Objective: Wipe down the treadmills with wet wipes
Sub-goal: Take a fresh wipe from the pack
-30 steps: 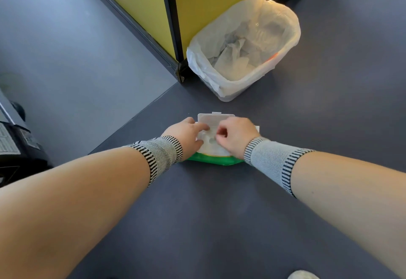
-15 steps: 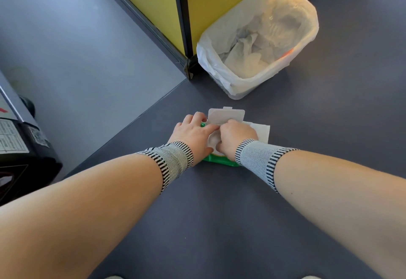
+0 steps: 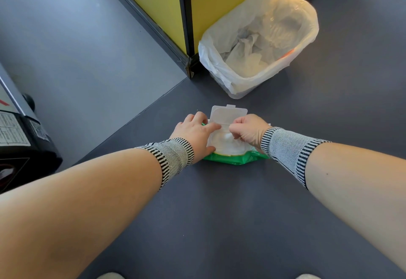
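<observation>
A green pack of wet wipes (image 3: 236,159) lies on the dark floor, its white flip lid (image 3: 228,114) standing open. My left hand (image 3: 195,132) rests flat on the pack's left side, holding it down. My right hand (image 3: 249,130) is over the opening, and its fingertips pinch the white wipe (image 3: 227,136) that sticks out there. Both wrists wear striped grey bands. A treadmill's black end (image 3: 19,142) with labels shows at the left edge.
A bin lined with a white bag (image 3: 259,43) holding crumpled wipes stands just beyond the pack. A yellow partition with a dark frame (image 3: 184,15) meets the floor at its left. Lighter grey floor (image 3: 77,43) lies to the left. My shoe tips show at the bottom edge.
My right hand has shifted from pressing on the pack to pinching the wipe at the opening. My left hand stays on the pack.
</observation>
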Demonstrator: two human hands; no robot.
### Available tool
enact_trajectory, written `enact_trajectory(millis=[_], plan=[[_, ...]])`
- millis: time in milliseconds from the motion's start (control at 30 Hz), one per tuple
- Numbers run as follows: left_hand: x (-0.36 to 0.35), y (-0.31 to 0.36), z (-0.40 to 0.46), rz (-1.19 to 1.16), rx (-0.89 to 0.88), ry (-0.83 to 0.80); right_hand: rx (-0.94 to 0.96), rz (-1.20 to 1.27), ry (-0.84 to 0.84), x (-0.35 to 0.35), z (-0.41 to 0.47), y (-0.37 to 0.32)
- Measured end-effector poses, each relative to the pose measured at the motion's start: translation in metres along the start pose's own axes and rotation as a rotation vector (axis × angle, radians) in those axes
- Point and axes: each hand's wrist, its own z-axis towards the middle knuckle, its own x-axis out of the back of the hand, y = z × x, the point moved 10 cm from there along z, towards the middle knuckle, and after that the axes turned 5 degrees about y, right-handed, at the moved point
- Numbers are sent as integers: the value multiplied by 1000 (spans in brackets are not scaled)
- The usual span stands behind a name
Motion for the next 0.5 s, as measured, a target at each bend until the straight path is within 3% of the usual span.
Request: enact_trajectory(millis=[133,367,500], plan=[[2,1,-2,9,3,14,-45,87,2,0,-4,1],[3,-4,-6,33,19,19,-307,804,-118,4,-11,-2],[5,-1,-7,43,21,15,-368,749,-12,14,-12,12]])
